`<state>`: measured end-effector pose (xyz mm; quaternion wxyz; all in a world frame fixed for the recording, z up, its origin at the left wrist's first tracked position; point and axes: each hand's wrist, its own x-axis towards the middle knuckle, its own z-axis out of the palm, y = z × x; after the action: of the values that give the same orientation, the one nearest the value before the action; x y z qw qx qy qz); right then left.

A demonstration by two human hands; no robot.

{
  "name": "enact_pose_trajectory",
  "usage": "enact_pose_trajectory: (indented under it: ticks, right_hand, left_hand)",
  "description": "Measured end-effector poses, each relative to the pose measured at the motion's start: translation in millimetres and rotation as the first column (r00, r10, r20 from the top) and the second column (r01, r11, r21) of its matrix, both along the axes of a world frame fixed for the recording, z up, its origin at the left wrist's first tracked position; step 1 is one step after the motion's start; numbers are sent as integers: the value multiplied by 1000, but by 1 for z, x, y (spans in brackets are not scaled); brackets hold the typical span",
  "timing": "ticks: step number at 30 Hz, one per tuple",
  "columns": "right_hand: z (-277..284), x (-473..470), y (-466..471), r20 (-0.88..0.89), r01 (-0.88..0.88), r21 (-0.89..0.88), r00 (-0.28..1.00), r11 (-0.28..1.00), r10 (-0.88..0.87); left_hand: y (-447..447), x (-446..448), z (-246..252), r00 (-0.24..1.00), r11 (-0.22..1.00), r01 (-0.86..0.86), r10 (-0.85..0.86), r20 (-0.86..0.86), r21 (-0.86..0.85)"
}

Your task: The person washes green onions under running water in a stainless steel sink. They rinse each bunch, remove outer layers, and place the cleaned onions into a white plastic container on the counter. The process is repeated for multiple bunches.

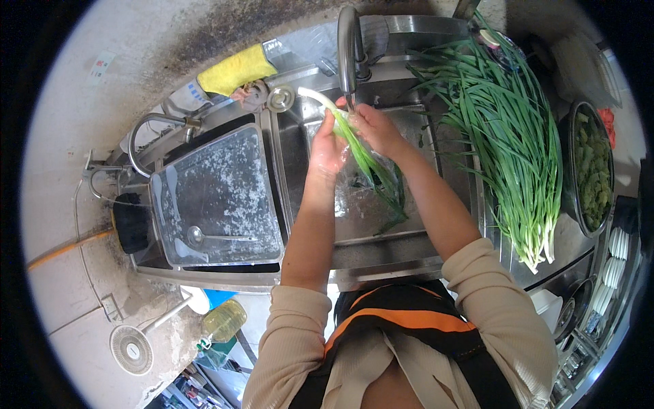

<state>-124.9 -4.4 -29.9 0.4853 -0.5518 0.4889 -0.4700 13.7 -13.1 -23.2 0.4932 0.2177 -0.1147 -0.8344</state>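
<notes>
Under the spout of a curved metal faucet (347, 56), both my hands hold green onions (357, 148) in running water. The white stem end points up and left, and the dark green leaves hang down toward the sink basin (327, 220). My left hand (329, 143) grips the stalks from the left side, thumb up. My right hand (375, 128) closes around the pale part from the right, just below the spout; its fingers are partly hidden. A large pile of green onions (511, 138) lies on the steel counter to the right, white ends toward me.
The left basin holds a tray (225, 189) with foamy-looking water, a metal ladle (196, 236) and white spoons (173, 189). A second faucet (153, 122) arches over it. Behind are a yellow cloth (237, 69) and a metal lid (280, 98). At far right stands a bowl of greens (592, 168).
</notes>
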Motion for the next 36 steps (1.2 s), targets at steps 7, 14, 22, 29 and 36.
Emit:
enact_pose_trajectory:
  ticks: [7,14,22,29,36]
  right_hand:
    - [5,8,3,-500,344,-140,785,928,-366]
    - [1,-4,22,-286,53,-201,952,978,-110]
    - [1,-19,33,-448,53,-115,888,992,-99]
    - [7,-106,124,-482,342,-397,712,852,-511]
    - [8,-323,319,-676,674,-657,-329,338,-659]
  left_hand:
    - [11,-23,-8,901,956,-130,224,370,-262]
    - [6,-11,-6,892,975,-133,196,407,-177]
    - [-2,-7,-20,691,942,104,162,704,-319]
    - [-31,10,-6,899,995,75,-42,437,-59]
    - [-25,-27,23,798,954,246,-99,594,-171]
